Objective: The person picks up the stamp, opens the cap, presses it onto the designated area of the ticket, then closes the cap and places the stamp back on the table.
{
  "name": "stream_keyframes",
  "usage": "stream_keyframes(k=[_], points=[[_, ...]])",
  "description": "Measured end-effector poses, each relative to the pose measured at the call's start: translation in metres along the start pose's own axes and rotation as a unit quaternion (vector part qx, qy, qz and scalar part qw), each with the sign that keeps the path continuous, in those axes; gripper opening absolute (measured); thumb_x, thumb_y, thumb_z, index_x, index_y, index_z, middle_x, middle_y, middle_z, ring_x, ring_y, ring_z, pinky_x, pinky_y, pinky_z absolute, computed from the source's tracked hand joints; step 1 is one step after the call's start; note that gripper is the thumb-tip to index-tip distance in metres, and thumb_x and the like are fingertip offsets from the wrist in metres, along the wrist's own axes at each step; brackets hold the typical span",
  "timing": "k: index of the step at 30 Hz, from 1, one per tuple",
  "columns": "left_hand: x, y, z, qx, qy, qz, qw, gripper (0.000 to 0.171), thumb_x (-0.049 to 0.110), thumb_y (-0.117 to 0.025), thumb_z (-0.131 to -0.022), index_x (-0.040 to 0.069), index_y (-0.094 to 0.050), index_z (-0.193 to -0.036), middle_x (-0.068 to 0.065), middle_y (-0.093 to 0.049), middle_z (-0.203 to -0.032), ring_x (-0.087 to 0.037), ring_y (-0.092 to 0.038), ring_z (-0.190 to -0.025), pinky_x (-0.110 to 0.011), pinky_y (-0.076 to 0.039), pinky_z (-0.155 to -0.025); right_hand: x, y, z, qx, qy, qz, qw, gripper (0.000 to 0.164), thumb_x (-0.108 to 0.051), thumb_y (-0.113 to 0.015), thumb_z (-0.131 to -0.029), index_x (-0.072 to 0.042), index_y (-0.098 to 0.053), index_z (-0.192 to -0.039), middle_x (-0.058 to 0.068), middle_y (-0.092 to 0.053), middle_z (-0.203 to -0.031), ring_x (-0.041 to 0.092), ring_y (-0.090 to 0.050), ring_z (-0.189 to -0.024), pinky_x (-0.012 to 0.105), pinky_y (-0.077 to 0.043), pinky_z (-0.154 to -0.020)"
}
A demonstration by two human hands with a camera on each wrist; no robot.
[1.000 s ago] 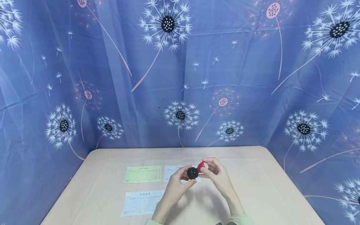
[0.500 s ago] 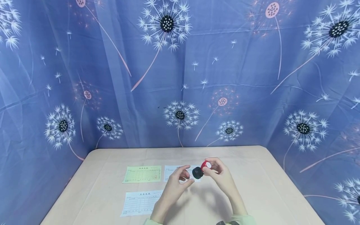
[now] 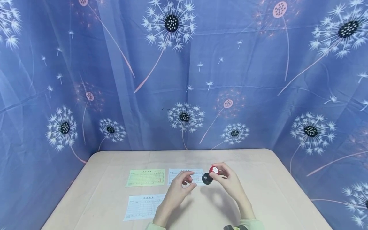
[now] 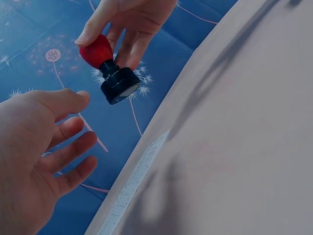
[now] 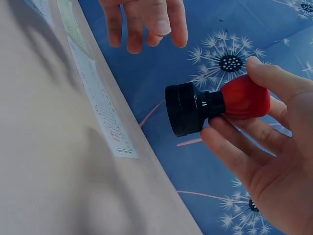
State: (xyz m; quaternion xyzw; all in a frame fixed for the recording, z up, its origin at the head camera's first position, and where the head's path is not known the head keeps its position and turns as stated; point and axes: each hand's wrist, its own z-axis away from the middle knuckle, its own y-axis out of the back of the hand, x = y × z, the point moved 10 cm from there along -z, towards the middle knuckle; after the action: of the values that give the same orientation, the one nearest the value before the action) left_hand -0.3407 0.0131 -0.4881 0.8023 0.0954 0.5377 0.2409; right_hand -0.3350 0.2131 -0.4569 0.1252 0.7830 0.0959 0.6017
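Note:
A round stamp with a red knob handle and a black base (image 3: 207, 178) is held in the air above the table by my right hand (image 3: 230, 180). In the right wrist view the thumb and fingers grip the red handle (image 5: 244, 97), and the black end (image 5: 183, 109) points toward the other hand. My left hand (image 3: 179, 188) hovers to the left of the stamp, apart from it, fingers loosely bent with nothing in them. The left wrist view shows the same gap between the left hand (image 4: 46, 147) and the stamp (image 4: 120, 84).
On the beige table (image 3: 258, 191) lie a yellow-green form (image 3: 146, 177), a white form (image 3: 175, 174) beside it and another white form (image 3: 143, 207) nearer the front. A blue dandelion-print curtain (image 3: 155, 121) stands around the table's back and sides.
The left hand has let go of the stamp's black end. My right hand has carried the stamp slightly to the right, widening the gap between the hands.

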Motion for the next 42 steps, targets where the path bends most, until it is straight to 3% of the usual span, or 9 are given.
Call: stream_keyframes(k=[5, 12, 18, 22, 26, 32, 42], points=[[-0.005, 0.001, 0.000, -0.001, 0.005, -0.002, 1.0000, 0.039, 0.025, -0.072, -0.091, 0.015, -0.062, -0.128, 0.005, -0.062, -0.099, -0.007, -0.061, -0.094, -0.027, -0.056, -0.087, 0.011, -0.002, -0.002, -0.008, 0.008, -0.008, 1.000, 0.031, -0.018, -0.076, -0.088, -0.011, -0.066, -0.117, 0.009, -0.069, -0.100, 0.009, -0.068, -0.086, 0.024, -0.058, -0.077], [-0.014, 0.001, 0.005, -0.011, 0.006, -0.004, 0.9999, 0.037, 0.026, -0.071, -0.092, 0.014, -0.063, -0.125, 0.002, -0.064, -0.100, -0.006, -0.061, -0.095, -0.024, -0.055, -0.086, 0.024, 0.001, -0.002, -0.007, -0.003, 0.040, 0.999, 0.030, -0.023, -0.078, -0.087, -0.017, -0.067, -0.114, 0.005, -0.071, -0.101, 0.009, -0.068, -0.086, 0.025, -0.057, -0.077], [-0.016, 0.000, 0.008, -0.029, 0.002, -0.003, 0.9996, 0.037, 0.029, -0.068, -0.094, 0.012, -0.063, -0.127, -0.005, -0.066, -0.104, -0.006, -0.061, -0.097, -0.031, -0.056, -0.090, 0.033, 0.005, 0.000, -0.018, -0.015, 0.066, 0.998, 0.031, -0.026, -0.078, -0.086, -0.020, -0.067, -0.114, 0.003, -0.070, -0.101, 0.014, -0.068, -0.088, 0.025, -0.055, -0.078], [-0.018, 0.003, 0.010, -0.030, 0.002, -0.008, 0.9995, 0.037, 0.027, -0.067, -0.095, 0.011, -0.062, -0.128, -0.003, -0.066, -0.105, -0.007, -0.061, -0.099, -0.034, -0.056, -0.092, 0.042, 0.007, 0.002, -0.024, -0.033, 0.080, 0.996, 0.032, -0.025, -0.079, -0.085, -0.020, -0.067, -0.114, 0.003, -0.070, -0.102, 0.015, -0.068, -0.089, 0.025, -0.054, -0.079], [-0.020, 0.005, 0.009, -0.027, 0.004, -0.015, 0.9995, 0.036, 0.024, -0.068, -0.094, 0.011, -0.062, -0.128, 0.002, -0.065, -0.103, -0.006, -0.061, -0.098, -0.032, -0.056, -0.091, 0.045, 0.007, 0.003, -0.024, -0.028, 0.105, 0.994, 0.031, -0.023, -0.080, -0.084, -0.020, -0.068, -0.113, 0.000, -0.071, -0.102, 0.013, -0.068, -0.088, 0.025, -0.056, -0.079], [-0.023, 0.003, 0.011, -0.031, 0.009, -0.010, 0.9994, 0.038, 0.023, -0.069, -0.094, 0.010, -0.062, -0.128, -0.003, -0.066, -0.103, -0.009, -0.062, -0.098, -0.027, -0.055, -0.090, 0.047, 0.003, 0.004, -0.032, -0.019, 0.123, 0.992, 0.033, -0.022, -0.080, -0.084, -0.015, -0.068, -0.114, 0.000, -0.071, -0.101, 0.012, -0.069, -0.084, 0.024, -0.057, -0.077], [-0.030, 0.012, 0.016, -0.034, 0.017, -0.022, 0.9990, 0.039, 0.023, -0.068, -0.094, 0.010, -0.060, -0.130, -0.003, -0.066, -0.106, -0.010, -0.062, -0.100, -0.030, -0.055, -0.092, 0.044, -0.002, 0.006, -0.036, 0.001, 0.138, 0.990, 0.036, -0.022, -0.078, -0.086, -0.011, -0.066, -0.118, 0.000, -0.071, -0.101, 0.013, -0.069, -0.085, 0.027, -0.058, -0.078]])
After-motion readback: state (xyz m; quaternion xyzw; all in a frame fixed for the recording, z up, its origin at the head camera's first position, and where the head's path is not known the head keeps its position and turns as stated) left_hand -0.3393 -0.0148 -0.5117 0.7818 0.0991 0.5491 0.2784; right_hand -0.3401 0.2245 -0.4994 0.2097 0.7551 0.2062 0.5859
